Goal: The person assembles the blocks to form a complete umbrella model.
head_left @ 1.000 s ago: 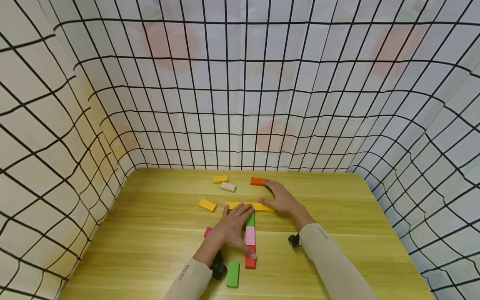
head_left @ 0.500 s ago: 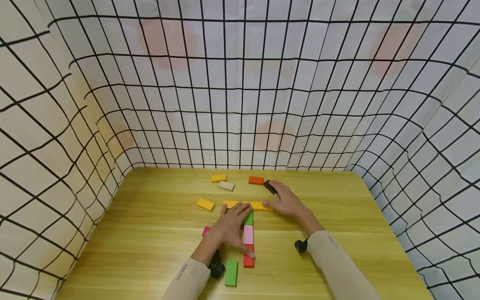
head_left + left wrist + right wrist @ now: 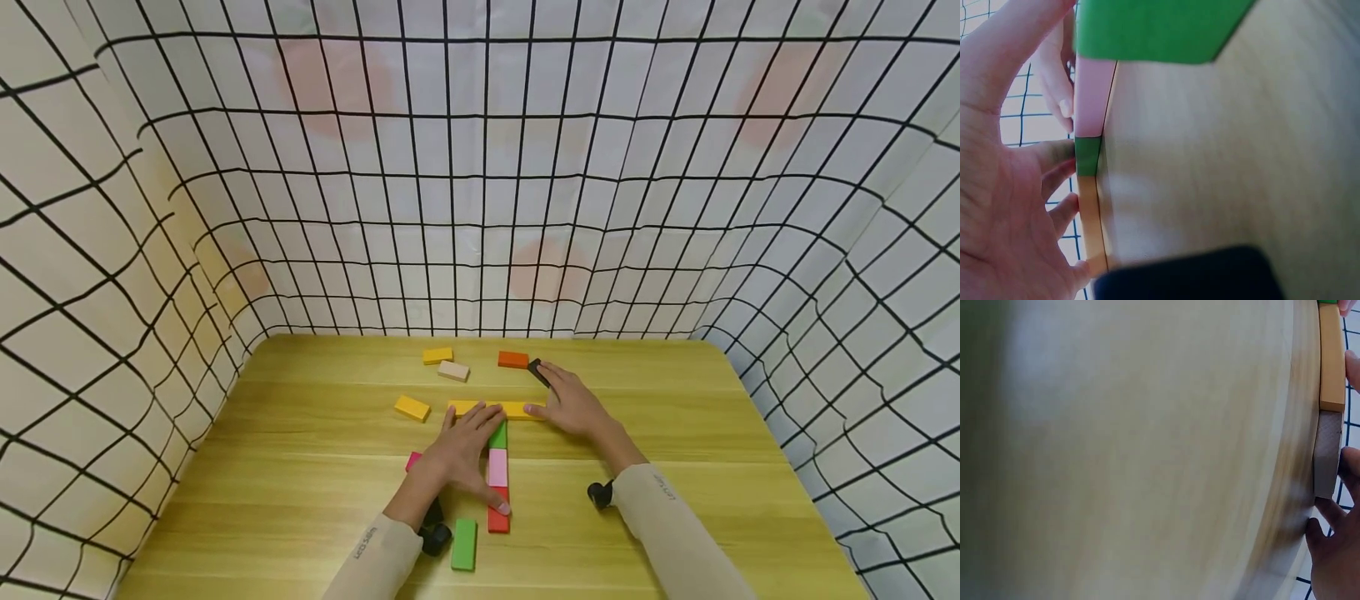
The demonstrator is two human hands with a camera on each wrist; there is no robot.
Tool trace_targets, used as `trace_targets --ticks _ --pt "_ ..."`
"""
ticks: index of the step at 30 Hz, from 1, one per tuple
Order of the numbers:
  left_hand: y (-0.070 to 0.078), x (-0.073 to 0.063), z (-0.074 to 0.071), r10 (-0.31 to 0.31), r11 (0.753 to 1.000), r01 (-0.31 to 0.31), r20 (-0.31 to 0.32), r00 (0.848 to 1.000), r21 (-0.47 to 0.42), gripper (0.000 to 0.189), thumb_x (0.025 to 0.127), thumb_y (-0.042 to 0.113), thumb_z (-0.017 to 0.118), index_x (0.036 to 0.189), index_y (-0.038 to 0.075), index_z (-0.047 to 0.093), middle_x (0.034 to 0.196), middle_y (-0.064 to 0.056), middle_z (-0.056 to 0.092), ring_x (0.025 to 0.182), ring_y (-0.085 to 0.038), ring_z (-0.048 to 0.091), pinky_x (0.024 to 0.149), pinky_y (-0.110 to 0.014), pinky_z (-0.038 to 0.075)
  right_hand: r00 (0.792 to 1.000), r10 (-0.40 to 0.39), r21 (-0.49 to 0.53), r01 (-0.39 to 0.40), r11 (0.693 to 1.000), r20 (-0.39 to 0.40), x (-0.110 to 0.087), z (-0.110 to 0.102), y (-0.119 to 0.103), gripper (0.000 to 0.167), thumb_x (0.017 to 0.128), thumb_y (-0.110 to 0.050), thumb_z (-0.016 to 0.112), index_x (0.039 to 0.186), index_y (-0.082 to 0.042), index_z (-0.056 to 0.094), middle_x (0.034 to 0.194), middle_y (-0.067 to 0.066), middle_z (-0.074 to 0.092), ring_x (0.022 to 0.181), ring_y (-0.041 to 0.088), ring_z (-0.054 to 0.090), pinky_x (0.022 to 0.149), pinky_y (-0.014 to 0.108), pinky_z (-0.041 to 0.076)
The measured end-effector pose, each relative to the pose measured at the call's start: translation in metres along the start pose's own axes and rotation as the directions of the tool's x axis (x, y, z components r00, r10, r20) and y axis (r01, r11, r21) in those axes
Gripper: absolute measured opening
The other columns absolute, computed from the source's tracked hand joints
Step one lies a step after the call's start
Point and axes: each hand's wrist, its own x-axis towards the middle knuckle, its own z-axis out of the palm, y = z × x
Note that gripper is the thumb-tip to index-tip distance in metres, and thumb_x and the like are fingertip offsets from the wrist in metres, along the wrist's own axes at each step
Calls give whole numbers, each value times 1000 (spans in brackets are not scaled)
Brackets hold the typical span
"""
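Note:
In the head view, my left hand [image 3: 461,454] lies with fingers spread over a row of blocks. Its fingertips rest at the yellow blocks [image 3: 516,409] and the green block [image 3: 498,435], and its thumb touches the red block [image 3: 498,522]. A pink block [image 3: 498,468] shows between green and red. My right hand [image 3: 576,404] is stretched out, fingertips touching a tilted black block [image 3: 537,372] while the thumb touches the right end of the yellow blocks. The black block almost meets the orange block [image 3: 513,359]. In the left wrist view, fingers line the row's edge.
Loose on the wooden table [image 3: 300,500] lie a yellow block [image 3: 437,356], a beige block [image 3: 453,371], another yellow block [image 3: 412,407] and a green block [image 3: 463,545]. A magenta block [image 3: 413,461] is partly hidden by my left arm. Black netting [image 3: 480,225] surrounds the table.
My right hand has shifted slightly right, and the black block, hidden one second ago, now shows beside the orange block. The left hand stays in place.

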Motion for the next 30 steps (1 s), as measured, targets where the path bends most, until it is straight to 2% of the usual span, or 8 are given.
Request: trace_targets --ticks 10,19,26,30 --pt "-1 -2 1 -7 1000 7 3 1000 13 146 52 88 80 167 21 20 173 3 18 161 -27 15 125 -69 8 1000 -3 -2 3 1000 -3 -1 5 -1 97 92 -70 60 164 -13 29 170 9 27 153 41 30 120 64 31" --pt "-1 -3 1 -21 1000 21 16 1000 14 148 51 90 78 167 20 19 174 5 16 162 -24 11 126 -67 5 1000 1 8 -1 1000 10 -2 6 -3 96 93 -68 60 164 -13 27 171 8 25 153 42 30 120 65 30" --pt "1 -3 0 1 1000 -1 16 1000 28 145 53 89 77 166 19 21 174 2 17 162 -27 11 125 -68 8 1000 7 -2 -7 1000 9 -2 6 0 97 92 -70 60 164 -14 27 171 7 25 153 41 31 120 64 31" --pt "2 -3 0 28 1000 -28 -12 1000 -14 141 56 88 78 166 19 22 174 -1 18 162 -30 10 125 -68 5 1000 5 10 -5 1000 -1 -2 5 0 96 92 -67 62 164 -14 28 171 7 25 152 41 31 119 65 31"
